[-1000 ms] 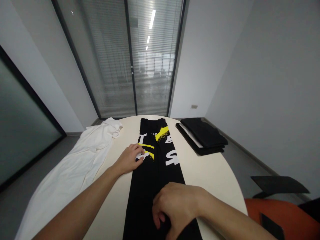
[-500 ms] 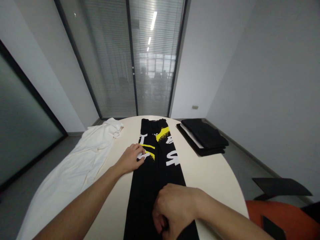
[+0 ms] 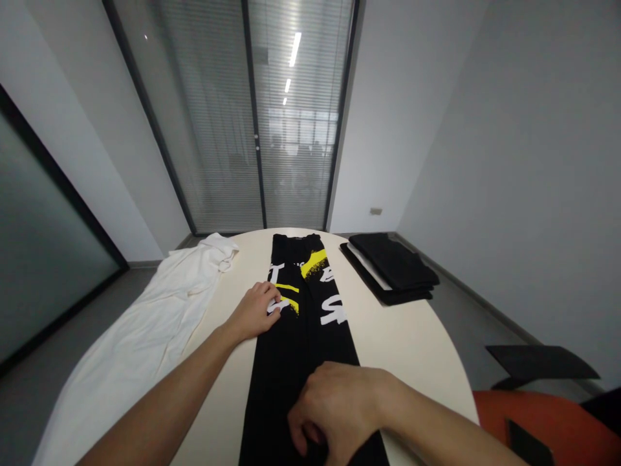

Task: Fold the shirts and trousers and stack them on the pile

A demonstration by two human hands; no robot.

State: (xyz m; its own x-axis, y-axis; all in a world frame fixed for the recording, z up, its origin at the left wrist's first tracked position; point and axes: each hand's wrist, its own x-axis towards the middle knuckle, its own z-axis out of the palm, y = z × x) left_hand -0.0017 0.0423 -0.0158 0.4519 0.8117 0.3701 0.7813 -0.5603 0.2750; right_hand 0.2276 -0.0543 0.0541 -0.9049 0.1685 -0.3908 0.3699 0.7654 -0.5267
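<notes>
Hands, two: one left hand (image 3: 255,310), one right hand (image 3: 334,408). Black pants (image 3: 305,343), one pair. White cloth (image 3: 145,323), one. Folded pile (image 3: 395,262), one; layers hard to count. Table (image 3: 407,349), one. Chair (image 3: 538,414), one. Wall plate (image 3: 376,211), one. Light strips (image 3: 295,50), three.

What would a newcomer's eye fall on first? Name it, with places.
First, the black garment with its yellow and white print, laid down the middle of the table, the left hand on its left edge and the right hand over its near part. Next, the orange chair at lower right and the white cloth along the table's left side.
</notes>
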